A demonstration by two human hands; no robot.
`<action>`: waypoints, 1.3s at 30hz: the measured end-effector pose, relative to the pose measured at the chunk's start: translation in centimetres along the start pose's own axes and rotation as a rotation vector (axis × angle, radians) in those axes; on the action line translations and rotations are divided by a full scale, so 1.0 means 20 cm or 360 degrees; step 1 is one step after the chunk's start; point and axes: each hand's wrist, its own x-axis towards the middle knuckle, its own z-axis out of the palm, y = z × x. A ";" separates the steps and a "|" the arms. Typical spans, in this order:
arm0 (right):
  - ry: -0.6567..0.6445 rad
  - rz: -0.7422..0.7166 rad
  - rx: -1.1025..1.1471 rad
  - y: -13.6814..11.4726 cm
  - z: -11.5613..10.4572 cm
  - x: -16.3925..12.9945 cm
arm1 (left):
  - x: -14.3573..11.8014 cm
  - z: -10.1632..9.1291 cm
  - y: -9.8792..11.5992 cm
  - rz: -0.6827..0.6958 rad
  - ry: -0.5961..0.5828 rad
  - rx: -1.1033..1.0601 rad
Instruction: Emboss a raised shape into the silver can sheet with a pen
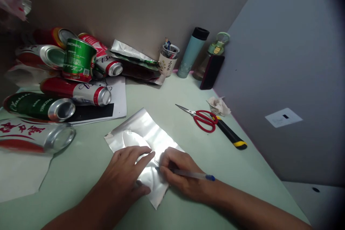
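A shiny silver metal sheet (144, 124) lies on the pale green table, its surface creased and reflecting light. My left hand (130, 167) rests over its near left part with the fingers spread. Between the fingers of my right hand (180, 174) is a pen (194, 175) with a clear barrel and a blue end cap. The pen's tip points left onto the sheet, close to my left fingertips. A curved outline shows on the sheet above my left hand. My hands cover part of the lower sheet.
Red-handled scissors (201, 116) and a black-and-yellow utility knife (230, 132) lie to the right, beside a crumpled tissue (219, 105). Several drink cans (79, 59) are piled at left on papers (118, 95). A pen cup (168, 61), blue bottle (192, 54) and phone (212, 72) stand along the back.
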 end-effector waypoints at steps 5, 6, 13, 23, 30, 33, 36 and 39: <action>-0.0022 -0.0023 -0.0002 0.00 -0.01 0.00 | 0.00 0.00 -0.01 0.0017 -0.0023 0.0006; -0.0024 -0.0019 -0.0006 0.00 -0.01 0.01 | 0.00 0.00 -0.01 0.0014 -0.0024 0.0011; -0.0036 -0.0049 -0.0015 0.00 -0.01 0.01 | 0.00 -0.01 -0.01 0.0004 -0.0057 0.0022; -0.0111 -0.0123 -0.0030 0.01 -0.03 0.01 | -0.01 -0.03 -0.01 0.0014 -0.0091 0.0015; -0.0183 -0.0162 -0.0059 0.01 -0.04 0.01 | -0.01 -0.04 -0.01 0.0000 -0.0141 0.0018; -0.0200 -0.0210 -0.0063 0.01 -0.04 0.02 | -0.01 -0.04 -0.01 -0.0003 -0.0163 0.0029; -0.0219 -0.0258 -0.0061 0.02 -0.05 0.02 | 0.00 -0.04 -0.01 0.0003 -0.0167 0.0037; -0.0240 -0.0272 -0.0071 0.02 -0.05 0.02 | 0.00 -0.04 -0.01 0.0004 -0.0165 0.0048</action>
